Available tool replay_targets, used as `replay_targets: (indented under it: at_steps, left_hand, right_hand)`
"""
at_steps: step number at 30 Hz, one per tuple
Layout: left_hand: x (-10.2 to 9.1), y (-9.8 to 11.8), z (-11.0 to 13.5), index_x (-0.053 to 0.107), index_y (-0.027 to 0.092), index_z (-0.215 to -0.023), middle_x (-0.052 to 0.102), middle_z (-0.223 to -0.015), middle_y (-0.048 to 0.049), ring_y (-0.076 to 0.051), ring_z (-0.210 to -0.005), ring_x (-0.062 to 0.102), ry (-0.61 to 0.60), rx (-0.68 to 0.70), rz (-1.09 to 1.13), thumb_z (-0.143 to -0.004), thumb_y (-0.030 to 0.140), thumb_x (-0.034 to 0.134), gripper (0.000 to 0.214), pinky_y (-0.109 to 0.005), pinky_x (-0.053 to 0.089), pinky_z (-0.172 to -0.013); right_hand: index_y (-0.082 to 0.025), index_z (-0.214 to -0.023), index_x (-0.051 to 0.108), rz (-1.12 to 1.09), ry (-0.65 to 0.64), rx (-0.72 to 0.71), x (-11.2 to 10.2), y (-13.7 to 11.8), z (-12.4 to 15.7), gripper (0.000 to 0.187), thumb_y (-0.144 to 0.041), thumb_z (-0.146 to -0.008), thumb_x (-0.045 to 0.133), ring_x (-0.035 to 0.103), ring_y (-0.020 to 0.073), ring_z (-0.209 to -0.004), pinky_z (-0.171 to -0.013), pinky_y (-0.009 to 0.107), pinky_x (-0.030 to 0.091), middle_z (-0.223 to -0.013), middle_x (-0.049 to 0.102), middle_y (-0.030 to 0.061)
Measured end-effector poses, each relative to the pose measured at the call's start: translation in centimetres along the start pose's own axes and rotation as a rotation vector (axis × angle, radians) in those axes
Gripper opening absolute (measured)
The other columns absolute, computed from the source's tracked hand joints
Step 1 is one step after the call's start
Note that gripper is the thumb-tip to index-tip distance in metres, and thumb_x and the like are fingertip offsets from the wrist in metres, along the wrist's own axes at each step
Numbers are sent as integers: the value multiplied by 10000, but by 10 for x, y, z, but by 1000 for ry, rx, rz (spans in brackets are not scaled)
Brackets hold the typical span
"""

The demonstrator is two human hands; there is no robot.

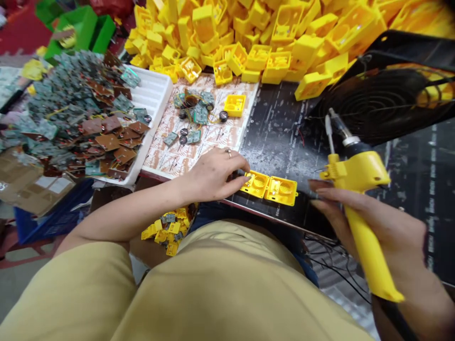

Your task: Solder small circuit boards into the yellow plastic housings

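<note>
My left hand (213, 175) rests on the near edge of the black work mat (277, 137), fingers bent and pinched against the left one of two open yellow plastic housings (256, 183) that lie side by side; the second housing (282, 190) sits just to its right. My right hand (369, 222) is wrapped round the handle of a yellow soldering gun (359, 189), whose metal tip (330, 118) points away from me, above the mat and to the right of the housings.
A big heap of yellow housings (270, 38) fills the back. A white tray (156, 94) holds a pile of small circuit boards (81, 109). Loose boards and buzzers (194, 116) lie on printed card. A black fan (380, 104) stands at right. Green bins (78, 28) sit far left.
</note>
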State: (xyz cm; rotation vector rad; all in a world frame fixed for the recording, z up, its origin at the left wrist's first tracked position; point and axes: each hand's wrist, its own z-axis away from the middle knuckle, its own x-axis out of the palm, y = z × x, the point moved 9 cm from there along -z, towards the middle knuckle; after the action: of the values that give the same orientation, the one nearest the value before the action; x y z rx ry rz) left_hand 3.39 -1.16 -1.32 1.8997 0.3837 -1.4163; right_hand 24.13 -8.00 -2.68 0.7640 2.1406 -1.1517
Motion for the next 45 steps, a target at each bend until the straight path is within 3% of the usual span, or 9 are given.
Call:
replay_targets:
  at_steps: [6,10,15,22,25,30,36,41,45]
  left_hand:
    - [-68,-78,-7,723,210,-923,736,-930,-72,-236,-912,670,147,-273,-227,-888,257,541,191,-372,487,-850]
    - [-51,-118,-36,736,207,-967,722,-951,-82,-283,-1013,639,18,-277,-350,-819,301,622,209,-416,458,-925]
    - [-26,-126,-64,728,158,-911,722,-952,-104,-320,-1077,610,-30,-312,-385,-788,368,698,245,-531,385,-1043]
    - [-133,-144,-59,671,233,-1027,752,-1108,-10,-177,-1028,677,366,-453,282,-894,504,574,317,-382,537,-963]
    - [-151,-142,-60,582,198,-1220,683,-1307,-17,-173,-1230,627,445,-521,616,-1022,416,340,380,-360,511,-1029]
    - [-98,-107,-71,499,94,-1341,653,-1317,-87,-232,-1229,637,219,-536,1000,-1064,332,285,423,-328,536,-936]
    - [-28,-66,-70,600,145,-1153,726,-1048,-86,-251,-998,731,-2,-520,1180,-974,412,478,343,-403,602,-848]
    - [-21,-44,-71,616,170,-1137,726,-995,-74,-214,-891,735,-111,-421,1045,-984,424,439,344,-385,603,-785]
    - [-27,-71,-75,668,168,-1044,724,-874,-70,-177,-729,705,-119,-386,749,-964,454,485,349,-343,573,-685]
  right_hand:
    - [-259,-1333,492,-49,-57,-191,20,-10,-5,648,-319,-769,807,684,314,-1101,-899,450,622,-1258,659,140]
    - [-274,-1369,449,-38,-40,-220,32,-24,-12,677,-237,-782,785,684,315,-1098,-839,438,637,-1249,658,135]
    - [-287,-1381,440,18,17,-212,36,-36,-16,692,-148,-785,763,718,275,-984,-772,370,637,-1167,689,100]
    - [-282,-1417,427,94,73,-160,37,-37,-15,725,-187,-787,774,722,281,-939,-744,374,630,-1141,696,104]
    - [-272,-1380,445,98,55,-185,49,-44,-24,653,-228,-812,764,722,257,-929,-769,363,623,-1108,700,88]
    - [-243,-1329,450,33,135,-164,37,-50,-42,642,-330,-795,794,660,268,-1149,-947,421,593,-1254,648,114]
    - [-283,-1270,458,-143,260,-67,23,-41,-62,606,-328,-779,810,639,238,-1198,-1023,385,564,-1345,609,83]
    - [-286,-1231,421,-300,229,30,41,-31,-72,510,-388,-846,739,707,208,-1020,-856,343,632,-1279,625,72]
    - [-277,-1227,421,-247,269,13,33,-31,-70,483,-289,-851,725,721,195,-965,-821,323,638,-1276,639,81]
